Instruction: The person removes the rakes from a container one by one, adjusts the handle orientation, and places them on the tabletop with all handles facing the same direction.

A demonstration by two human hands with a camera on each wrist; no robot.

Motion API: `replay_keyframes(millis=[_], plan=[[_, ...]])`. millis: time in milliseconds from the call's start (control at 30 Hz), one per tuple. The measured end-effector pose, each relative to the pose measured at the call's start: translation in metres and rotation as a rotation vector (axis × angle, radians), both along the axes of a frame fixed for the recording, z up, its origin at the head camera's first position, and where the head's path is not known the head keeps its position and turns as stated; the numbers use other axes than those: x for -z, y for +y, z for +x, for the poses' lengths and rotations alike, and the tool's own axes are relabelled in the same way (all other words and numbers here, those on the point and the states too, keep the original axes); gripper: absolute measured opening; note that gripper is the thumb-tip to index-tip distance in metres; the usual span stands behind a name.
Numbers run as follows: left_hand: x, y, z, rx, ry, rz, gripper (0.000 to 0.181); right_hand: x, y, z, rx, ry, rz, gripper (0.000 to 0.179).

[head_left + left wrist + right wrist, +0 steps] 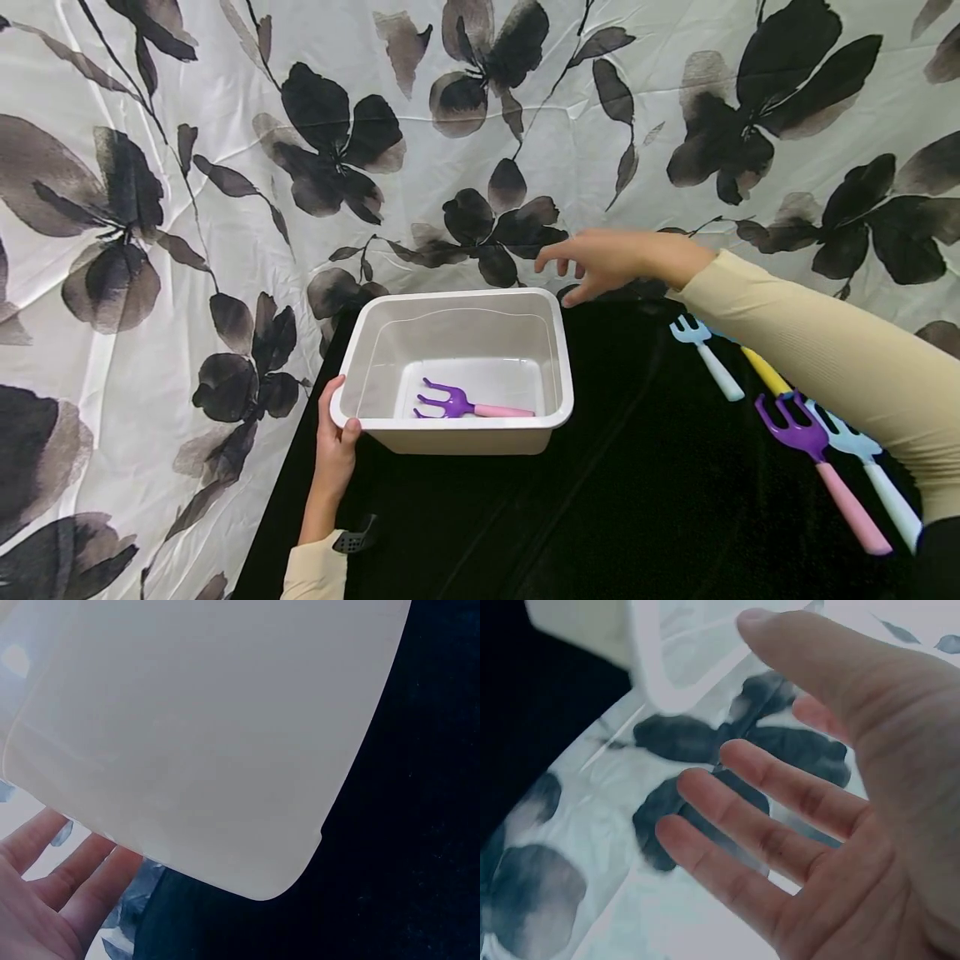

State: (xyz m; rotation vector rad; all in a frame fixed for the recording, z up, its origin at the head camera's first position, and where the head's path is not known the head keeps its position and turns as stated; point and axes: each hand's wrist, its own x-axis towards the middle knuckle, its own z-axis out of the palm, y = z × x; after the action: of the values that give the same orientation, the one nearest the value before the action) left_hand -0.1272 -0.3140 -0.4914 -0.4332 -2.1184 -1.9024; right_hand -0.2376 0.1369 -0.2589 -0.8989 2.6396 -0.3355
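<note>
A white plastic tub (471, 442) stands on the black cloth, with a small garden hand fork (453, 403) lying inside; its head is purple and its handle pink. My left hand (336, 429) holds the tub's front left corner, thumb at the rim and fingers along the side. In the left wrist view, the fingers (97, 881) touch the tub wall (217, 750). Just beyond the tub's back right corner, my right hand (600, 258) hovers with fingers spread and slightly bent. Nothing lies in its palm in the right wrist view, where the rim (667, 697) appears close by.
To the right, under and beside my right sleeve, lie a small blue fork (705, 354), a yellow tool (765, 371) partly hidden, another purple and pink fork (817, 458) and a larger blue fork (862, 450). A floral sheet (480, 125) hangs behind the black cloth (600, 500).
</note>
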Motion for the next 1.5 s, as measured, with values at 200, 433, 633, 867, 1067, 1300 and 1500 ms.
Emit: replay_keyframes(millis=[200,433,633,867,1067,1300,1500], plan=[[0.0,-0.006,0.002,0.011,-0.008,-0.004,0.067,0.012,-0.04,-0.01,-0.044,-0.027,-0.045,0.052],[-0.001,-0.012,0.003,0.025,-0.008,-0.011,0.067,0.026,-0.086,-0.014,-0.124,-0.022,-0.117,0.045],[0.001,-0.016,0.002,0.034,-0.002,-0.005,0.068,0.043,-0.126,-0.021,-0.159,-0.041,-0.106,0.049],[0.002,-0.018,0.0,0.031,-0.006,-0.001,0.068,0.078,-0.16,-0.026,-0.187,-0.152,0.004,0.052],[0.003,-0.017,-0.004,0.04,-0.009,0.003,0.069,0.103,-0.172,-0.024,-0.113,-0.279,0.076,0.052],[0.004,-0.017,-0.001,0.029,-0.02,-0.006,0.068,0.13,-0.179,-0.017,-0.032,-0.443,0.199,0.054],[0.002,-0.018,-0.004,0.027,0.005,0.004,0.068,0.144,-0.183,-0.013,-0.013,-0.499,0.287,0.036]])
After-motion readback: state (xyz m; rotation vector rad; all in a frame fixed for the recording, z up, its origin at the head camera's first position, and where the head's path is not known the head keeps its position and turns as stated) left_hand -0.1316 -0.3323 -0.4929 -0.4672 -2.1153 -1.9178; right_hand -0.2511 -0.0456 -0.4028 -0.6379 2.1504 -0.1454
